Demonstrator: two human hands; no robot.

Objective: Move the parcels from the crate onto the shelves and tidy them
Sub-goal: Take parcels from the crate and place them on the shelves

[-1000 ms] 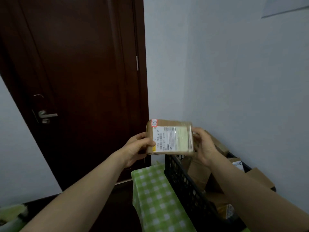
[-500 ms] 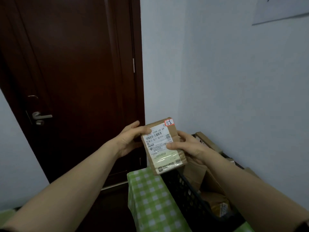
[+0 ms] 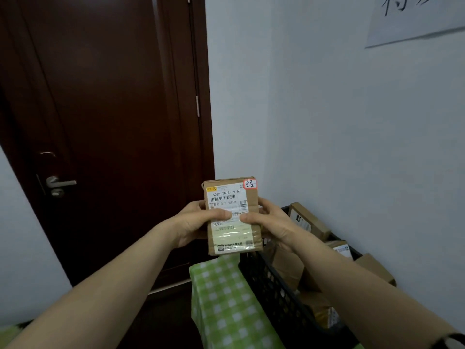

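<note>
- Dim corner of a room: a dark wooden door (image 3: 100, 122) on my left, a pale wall (image 3: 327, 134) on my right, and a sheet of paper (image 3: 415, 18) with brush writing high on that wall.
- Below me a green checked cloth (image 3: 226, 303) covers some surface. A black crate (image 3: 266, 280) with lattice sides stands at its right edge, against the wall. I cannot tell whether it rests on the cloth or just beside it.
- The parcel (image 3: 232, 235) is out of the crate, held upright in the air above the cloth's far end, label side toward me.
- My left hand (image 3: 193, 222) grips its left edge and my right hand (image 3: 273, 222) grips its right edge. Both thumbs press on the front face and nearly meet; the fingers curl round the back.
- I judge I hold it this way to read it. The printed label and the small handwritten red-edged sticker (image 3: 249, 183) at the top right corner likely give the shelf slot.
- More parcels (image 3: 308, 220) lie piled in the crate, some leaning at the wall-side rim, so most of the job looks undone.
- The shelves are not in view; I expect I must turn to find them.
- Room to move: open air ahead and to the left, toward the door. The wall is close on the right.
- The crate rim sits just under my right forearm; it is the one edge to clear when swinging away.
- The door handle (image 3: 60, 183) is well apart and no obstacle.
</note>
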